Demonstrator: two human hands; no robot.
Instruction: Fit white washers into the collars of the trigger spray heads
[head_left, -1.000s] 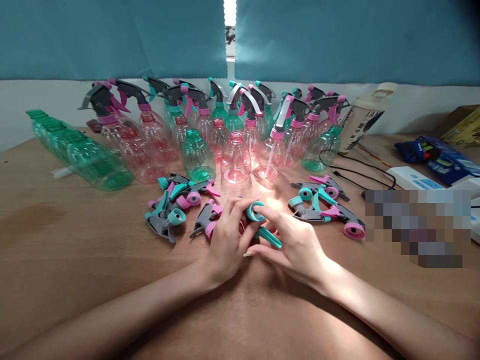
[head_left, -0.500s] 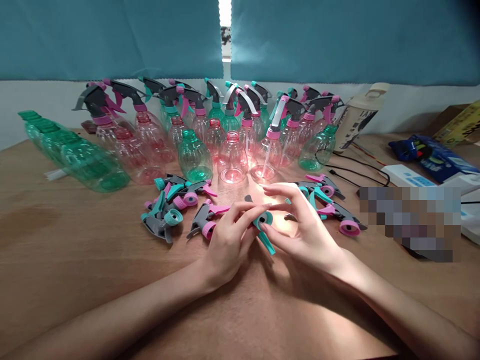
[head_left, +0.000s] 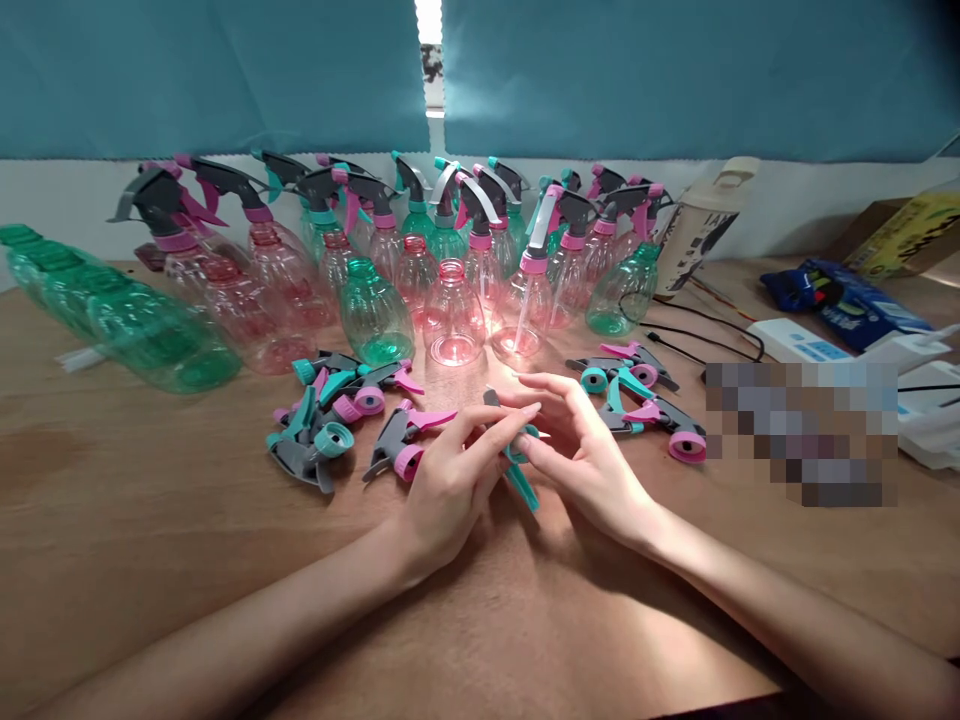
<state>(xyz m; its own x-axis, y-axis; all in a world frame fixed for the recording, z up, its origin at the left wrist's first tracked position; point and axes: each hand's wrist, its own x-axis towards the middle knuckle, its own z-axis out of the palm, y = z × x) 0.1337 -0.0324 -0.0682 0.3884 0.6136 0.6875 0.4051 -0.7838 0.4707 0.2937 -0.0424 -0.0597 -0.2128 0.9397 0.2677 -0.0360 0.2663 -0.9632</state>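
My left hand and my right hand meet over the middle of the wooden table. Between them is a grey spray trigger head with a teal lever. The left hand's fingers are curled round it, and the right hand's fingertips pinch its teal collar. A pile of loose trigger heads lies to the left of my hands, another small pile to the right. Behind them stand several pink and green plastic spray bottles, some capped with triggers, some open.
Stacked green bottles lie on their side at the far left. A beige jug, black cables, a white power strip and a blue packet sit at the right. Teal curtains hang behind.
My right hand lifted off the trigger head's lever and now pinches at its collar with raised fingers. The left hand kept its hold. The view shifted slightly right.
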